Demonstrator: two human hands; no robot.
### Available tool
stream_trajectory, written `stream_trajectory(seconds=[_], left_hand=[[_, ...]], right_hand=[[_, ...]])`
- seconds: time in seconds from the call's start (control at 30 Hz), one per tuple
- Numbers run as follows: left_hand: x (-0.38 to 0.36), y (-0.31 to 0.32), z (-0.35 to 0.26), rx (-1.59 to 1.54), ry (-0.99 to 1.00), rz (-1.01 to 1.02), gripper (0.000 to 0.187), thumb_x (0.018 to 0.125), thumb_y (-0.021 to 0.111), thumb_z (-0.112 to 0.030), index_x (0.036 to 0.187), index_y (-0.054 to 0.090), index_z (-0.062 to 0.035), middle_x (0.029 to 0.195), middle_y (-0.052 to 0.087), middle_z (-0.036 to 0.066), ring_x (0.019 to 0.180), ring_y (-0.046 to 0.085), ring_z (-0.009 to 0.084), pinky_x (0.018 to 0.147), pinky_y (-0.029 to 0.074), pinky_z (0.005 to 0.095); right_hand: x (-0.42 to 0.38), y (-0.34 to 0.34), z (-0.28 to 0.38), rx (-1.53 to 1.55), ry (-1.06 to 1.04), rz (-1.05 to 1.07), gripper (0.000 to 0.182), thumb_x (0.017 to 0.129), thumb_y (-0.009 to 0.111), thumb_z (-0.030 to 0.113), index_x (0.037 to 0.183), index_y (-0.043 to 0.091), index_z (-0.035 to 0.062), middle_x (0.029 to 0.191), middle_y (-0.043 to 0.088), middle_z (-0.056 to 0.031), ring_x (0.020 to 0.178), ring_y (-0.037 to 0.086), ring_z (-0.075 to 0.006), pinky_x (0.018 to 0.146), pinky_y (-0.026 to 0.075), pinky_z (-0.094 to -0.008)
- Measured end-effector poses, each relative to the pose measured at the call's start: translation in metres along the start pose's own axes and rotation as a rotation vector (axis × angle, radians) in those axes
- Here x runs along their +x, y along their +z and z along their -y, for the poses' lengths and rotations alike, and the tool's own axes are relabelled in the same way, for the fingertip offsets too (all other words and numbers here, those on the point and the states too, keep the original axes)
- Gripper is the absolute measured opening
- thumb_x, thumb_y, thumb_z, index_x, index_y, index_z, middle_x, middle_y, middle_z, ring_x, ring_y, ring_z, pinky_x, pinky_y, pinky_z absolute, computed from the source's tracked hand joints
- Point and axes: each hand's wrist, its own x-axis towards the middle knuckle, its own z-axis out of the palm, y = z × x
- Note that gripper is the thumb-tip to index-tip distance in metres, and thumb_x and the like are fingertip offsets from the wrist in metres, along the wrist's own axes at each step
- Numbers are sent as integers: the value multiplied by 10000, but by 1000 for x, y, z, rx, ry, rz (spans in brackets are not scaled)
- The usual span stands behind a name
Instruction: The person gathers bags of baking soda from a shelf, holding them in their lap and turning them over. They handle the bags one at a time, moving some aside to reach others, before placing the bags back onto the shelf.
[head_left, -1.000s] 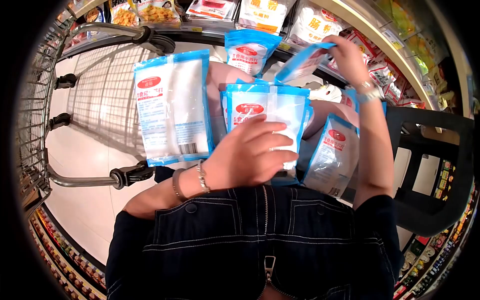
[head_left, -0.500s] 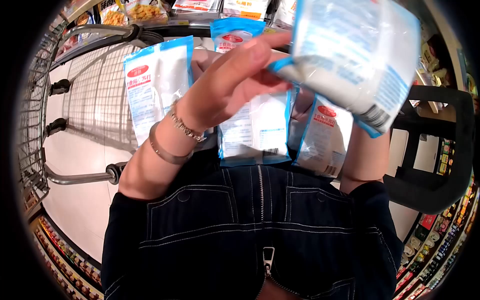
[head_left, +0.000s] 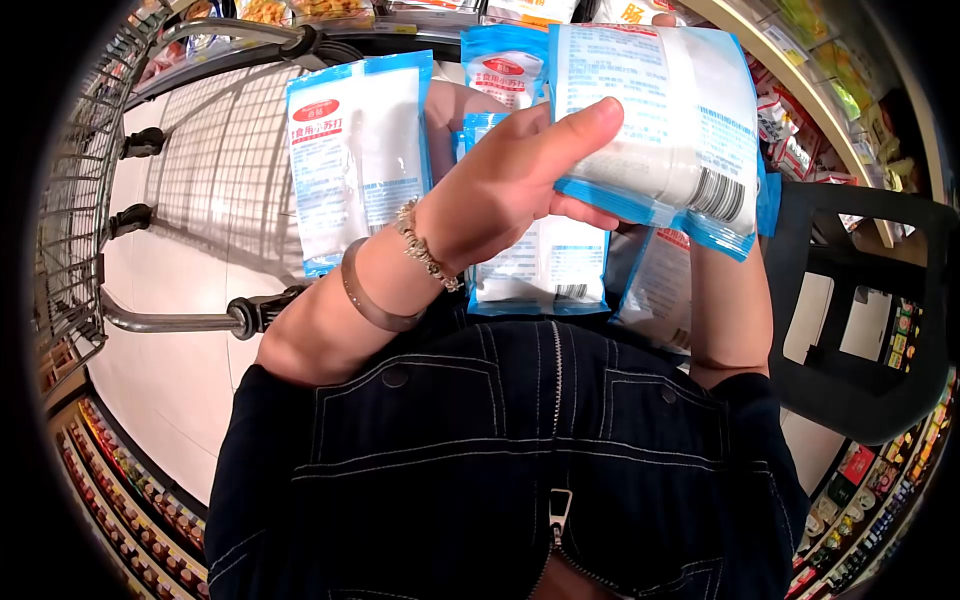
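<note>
A white-and-blue bag of baking soda (head_left: 655, 120) is held up at the upper right, printed side toward me. My left hand (head_left: 530, 165), with bracelets at its wrist, grips the bag's lower left corner, thumb on top and fingers underneath. Behind the bag my right hand (head_left: 664, 19) is mostly hidden; a fingertip shows over the top edge and its forearm rises below. Another blue edge sticks out behind the bag's right side. Similar bags lie on my lap: a left bag (head_left: 358, 165), a middle bag (head_left: 540, 265), a right bag (head_left: 657, 290) and a far bag (head_left: 503, 75).
A wire shopping cart (head_left: 70, 200) stands at the left over the pale tiled floor (head_left: 170, 400). Shelves with packaged food (head_left: 420, 12) run along the far side, and more shelves line the right. A black plastic frame (head_left: 860, 400) is close to my right arm.
The held bag has come lower and flatter. My left hand has moved right and closed its thumb over the bag's corner. The view has shifted slightly.
</note>
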Motion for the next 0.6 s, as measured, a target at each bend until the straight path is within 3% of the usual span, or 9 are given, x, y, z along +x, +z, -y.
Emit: stream_trajectory(seconds=[0.1, 0.27, 0.33, 0.43, 0.5, 0.57, 0.6], left_hand=[[-3, 6, 0, -35, -14, -82, 516, 900, 389, -359, 1250, 346, 17, 1179, 475, 155, 1041, 512, 240, 761, 503, 414], [-27, 5, 8, 80, -13, -219, 503, 880, 456, -324, 1204, 364, 50, 1076, 529, 151, 935, 563, 208, 698, 524, 293], [-41, 0, 10, 131, -58, -248, 487, 877, 471, -301, 1194, 365, 53, 1043, 547, 145, 894, 578, 197, 674, 523, 270], [-65, -16, 31, 483, -68, -309, 489, 860, 511, -244, 1216, 326, 36, 944, 585, 154, 760, 607, 231, 637, 491, 308], [-78, -15, 27, 787, -177, -271, 527, 840, 537, -234, 1226, 302, 36, 926, 584, 168, 753, 599, 272, 680, 478, 338], [-84, -12, 21, 934, -271, -264, 621, 775, 610, -183, 1246, 269, 37, 1019, 522, 220, 867, 545, 341, 775, 437, 366], [-83, -12, 16, 1048, -160, -289, 650, 757, 623, -152, 1260, 255, 34, 1069, 495, 220, 951, 509, 328, 816, 415, 368]], right_hand=[[-4, 2, -3, -6, 45, -17, 585, 867, 260, 444, 1222, 341, -13, 1000, 561, -125, 829, 594, -190, 718, 507, -303], [-13, -2, 9, -135, 201, -110, 649, 885, 229, 510, 1255, 312, -17, 1000, 565, -126, 820, 602, -192, 711, 516, -307], [-31, -3, 7, -232, 169, -8, 574, 833, 374, 330, 1298, 235, 23, 938, 571, -102, 783, 588, -158, 693, 498, -278], [-65, -5, -21, -387, 104, 20, 767, 755, 591, 61, 1361, 120, 83, 844, 580, -66, 728, 567, -106, 665, 472, -233], [-82, -11, -47, -428, 100, -33, 890, 680, 609, -92, 1370, 81, 101, 790, 546, -39, 720, 531, -80, 646, 442, -205], [-86, -23, -59, -408, 151, -20, 881, 685, 583, -129, 1370, 83, 110, 715, 472, -6, 642, 453, -59, 594, 409, -199], [-86, -20, -59, -398, 147, -50, 871, 687, 578, -132, 1369, 92, 109, 709, 465, -5, 635, 448, -58, 590, 406, -198]])
